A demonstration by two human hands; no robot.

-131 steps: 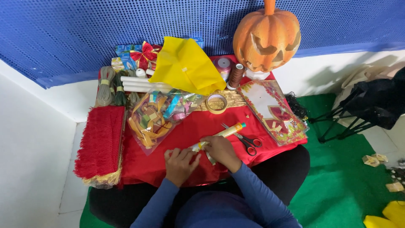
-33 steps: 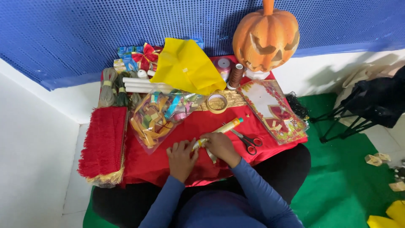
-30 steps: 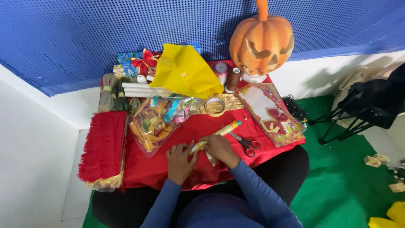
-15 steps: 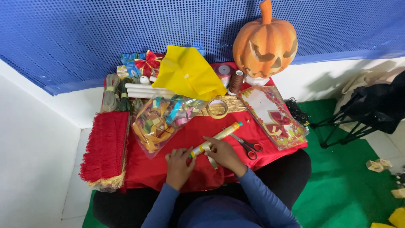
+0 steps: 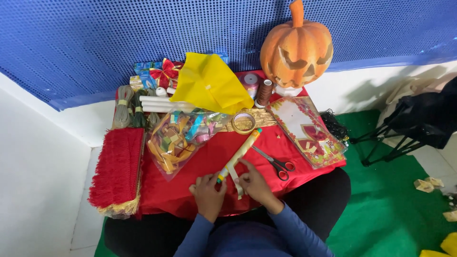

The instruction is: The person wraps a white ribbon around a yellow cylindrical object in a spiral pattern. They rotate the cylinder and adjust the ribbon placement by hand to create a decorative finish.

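Note:
My left hand (image 5: 208, 193) and my right hand (image 5: 253, 181) meet over the near edge of a table under a red cloth (image 5: 209, 157). Together they hold the near end of a long pale yellow stick (image 5: 239, 153) with coloured bands, which points away toward a roll of tape (image 5: 243, 122). A pale ribbon strip (image 5: 235, 181) hangs between my fingers, and my right hand pinches it. Black-handled scissors (image 5: 275, 163) lie just right of my right hand.
A clear bag of coloured ribbon pieces (image 5: 178, 138) lies left of the stick. A red fringed trim (image 5: 118, 169) hangs at the left edge. Yellow paper (image 5: 212, 85), thread spools (image 5: 264, 92), an orange pumpkin lantern (image 5: 296, 45) and a flat decorated packet (image 5: 307, 131) stand behind.
The stick's far end has swung up toward the tape roll and my hands have closed in on its near end with the ribbon strip. The camera has shifted slightly.

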